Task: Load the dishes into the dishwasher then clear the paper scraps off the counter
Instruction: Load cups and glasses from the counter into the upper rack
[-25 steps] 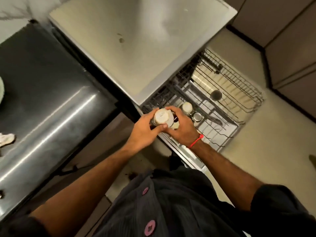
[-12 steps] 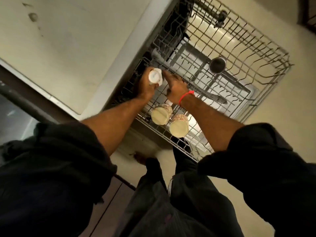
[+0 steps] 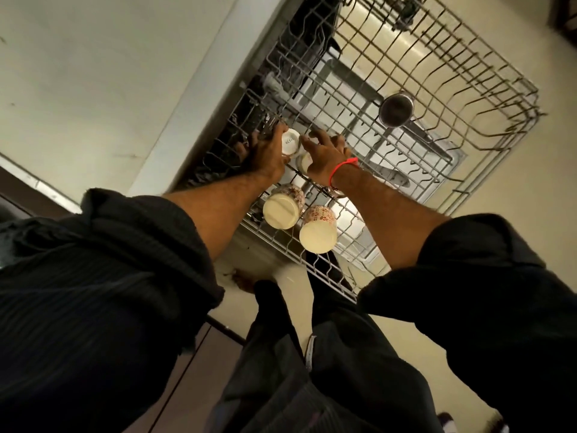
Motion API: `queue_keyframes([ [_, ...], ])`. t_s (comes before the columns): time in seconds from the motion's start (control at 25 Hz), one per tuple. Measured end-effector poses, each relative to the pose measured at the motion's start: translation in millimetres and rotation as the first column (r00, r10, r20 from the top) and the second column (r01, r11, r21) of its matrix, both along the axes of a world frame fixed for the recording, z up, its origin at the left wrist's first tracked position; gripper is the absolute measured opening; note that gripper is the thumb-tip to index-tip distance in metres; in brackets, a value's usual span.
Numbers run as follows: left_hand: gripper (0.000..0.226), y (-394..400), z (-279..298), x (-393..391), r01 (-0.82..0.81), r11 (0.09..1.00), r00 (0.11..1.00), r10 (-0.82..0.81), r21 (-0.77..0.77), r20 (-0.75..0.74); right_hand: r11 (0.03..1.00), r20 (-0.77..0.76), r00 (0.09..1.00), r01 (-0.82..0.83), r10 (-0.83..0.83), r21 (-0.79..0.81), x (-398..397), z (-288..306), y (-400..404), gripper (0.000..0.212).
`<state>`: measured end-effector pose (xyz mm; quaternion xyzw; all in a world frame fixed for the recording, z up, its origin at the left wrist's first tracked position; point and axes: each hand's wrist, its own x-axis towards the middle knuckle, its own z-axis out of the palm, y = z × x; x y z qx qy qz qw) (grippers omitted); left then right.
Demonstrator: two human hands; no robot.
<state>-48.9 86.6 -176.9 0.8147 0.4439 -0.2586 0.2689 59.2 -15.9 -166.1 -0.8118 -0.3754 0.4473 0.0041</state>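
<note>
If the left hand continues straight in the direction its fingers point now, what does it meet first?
Probably the wire tines of the dishwasher rack just past the fingertips of the left hand, which grips an upside-down white cup. Depth is unclear from this one view, so the dark dishwasher opening behind might come first.

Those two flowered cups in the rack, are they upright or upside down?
Upside down: both flowered cups show their plain cream bases, tilted, in the wire rack.

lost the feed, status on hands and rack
Left hand grips white cup, right hand steadies it. Over the rack. Two patterned cups and a metal cup loaded.
</note>
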Motion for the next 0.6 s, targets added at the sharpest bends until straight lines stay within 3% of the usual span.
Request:
queue_keyframes([
  [0.2,0.092,5.8,9.4,-14.0,-0.011,0.996,0.999,0.007,-0.088,-0.048,0.999,0.017,1.0,0.016,-0.017,0.038,-1.9,10.8,1.3,0.076],
  [0.36,0.078,-9.4,65.5,-48.5,-0.139,0.99,0.972,0.138,-0.008,0.19,0.941,0.021,0.983,0.166,-0.18,0.293,-13.4,25.4,-5.9,0.064],
  [0.48,0.064,-28.6,110.7,-91.2,-0.132,0.989,0.896,0.15,-0.073,0.417,0.794,-0.005,0.956,0.245,-0.292,0.557,-39.2,52.3,-20.8,0.038],
  [0.6,0.048,-47.2,166.6,-144.1,-0.14,0.989,0.751,0.14,-0.051,0.645,0.625,-0.148,0.974,0.222,-0.169,0.749,-85.9,120.3,-22.5,0.032],
])
